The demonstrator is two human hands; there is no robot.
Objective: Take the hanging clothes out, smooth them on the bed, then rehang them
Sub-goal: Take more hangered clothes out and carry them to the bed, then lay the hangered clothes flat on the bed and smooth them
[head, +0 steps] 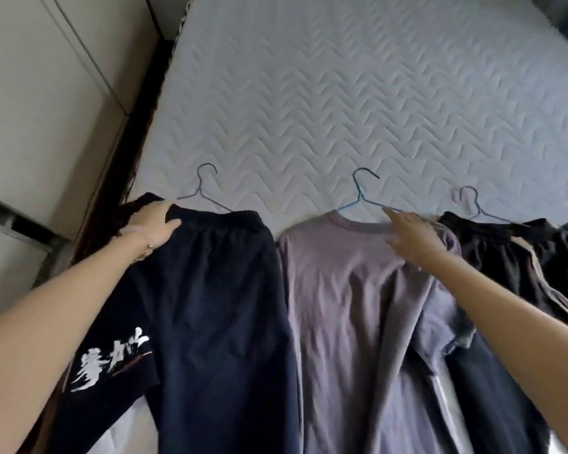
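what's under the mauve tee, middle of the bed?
The white quilted mattress lies under the mauve T-shirt. A blue wire hanger sits inside it: hook and upper arms stick out of the collar; the rest is covered. The right hand rests on its shoulder.

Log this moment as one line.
left hand grips navy shorts | right hand rests on mauve shirt | both on bed

Three garments on wire hangers (361,194) lie side by side on the quilted bed (341,93): a navy garment (217,290), a mauve T-shirt (348,306) and a black garment (512,257). The left grip (154,226) holds the navy garment's waistband corner. The right grip (413,239) rests straight-fingered on the mauve T-shirt's shoulder.
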